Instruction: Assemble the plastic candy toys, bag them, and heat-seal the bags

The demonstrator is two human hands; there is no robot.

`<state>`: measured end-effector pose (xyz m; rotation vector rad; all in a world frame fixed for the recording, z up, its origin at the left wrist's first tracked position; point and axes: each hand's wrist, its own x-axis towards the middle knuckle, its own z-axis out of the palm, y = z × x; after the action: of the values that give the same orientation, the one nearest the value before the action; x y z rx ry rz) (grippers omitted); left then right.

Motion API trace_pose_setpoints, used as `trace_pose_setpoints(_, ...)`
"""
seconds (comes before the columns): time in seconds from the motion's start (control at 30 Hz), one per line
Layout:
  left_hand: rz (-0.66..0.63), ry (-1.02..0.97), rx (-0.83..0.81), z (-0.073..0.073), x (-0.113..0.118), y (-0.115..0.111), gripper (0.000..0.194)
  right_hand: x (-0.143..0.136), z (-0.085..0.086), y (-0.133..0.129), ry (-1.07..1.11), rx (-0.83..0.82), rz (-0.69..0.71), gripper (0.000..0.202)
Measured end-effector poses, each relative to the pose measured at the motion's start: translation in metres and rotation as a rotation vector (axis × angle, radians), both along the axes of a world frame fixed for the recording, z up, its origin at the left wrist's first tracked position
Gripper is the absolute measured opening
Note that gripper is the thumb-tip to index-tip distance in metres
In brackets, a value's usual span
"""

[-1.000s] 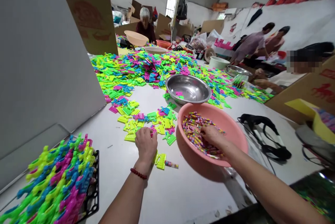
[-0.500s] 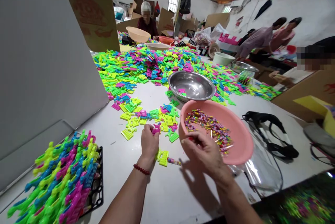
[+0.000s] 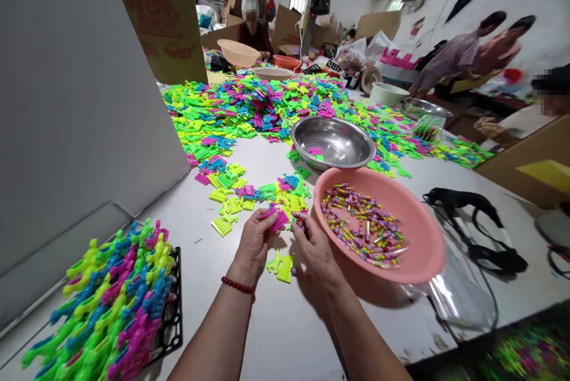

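My left hand (image 3: 256, 240), with a red bead bracelet at the wrist, pinches a magenta plastic piece (image 3: 276, 219). Just right of it, my right hand (image 3: 317, 253) holds a small candy-coloured tube (image 3: 299, 224) between thumb and fingers, close to the magenta piece. A yellow plastic piece (image 3: 284, 267) lies on the white table below the hands, and the end of another small tube shows beside it, partly hidden by my right hand. Several yellow, green, blue and magenta pieces (image 3: 230, 206) lie just beyond my hands. The pink basin (image 3: 421, 232) at the right holds many small tubes.
A steel bowl (image 3: 333, 143) stands behind the basin, before a large heap of coloured pieces (image 3: 249, 102). At the left are a black rack (image 3: 177, 310) full of coloured pieces and a grey panel (image 3: 89, 102). Black straps (image 3: 476, 226) lie at the right. Other people work farther back.
My right hand has come left from the basin's edge towards my left hand, bringing a small tube. The magenta piece now shows more fully in my left hand. The view has shifted slightly.
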<state>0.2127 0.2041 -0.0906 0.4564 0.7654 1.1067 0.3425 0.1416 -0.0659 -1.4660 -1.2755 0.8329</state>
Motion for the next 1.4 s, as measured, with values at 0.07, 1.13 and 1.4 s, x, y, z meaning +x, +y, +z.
trace_pose_setpoints(0.07,-0.047,0.046,0.086,-0.001,0.002,-0.002,0.046,0.002,-0.005,0.006,0.017,-0.003,0.012,0.032)
trace_pose_setpoints(1.13,-0.173,0.04,0.094,0.013,-0.002,-0.01,0.045,0.007,-0.027,-0.006,0.145,0.002,0.018,0.036)
trace_pose_setpoints(1.4,-0.176,0.045,0.045,0.008,-0.002,-0.008,0.04,0.007,-0.028,-0.005,0.153,0.012,0.026,0.03)
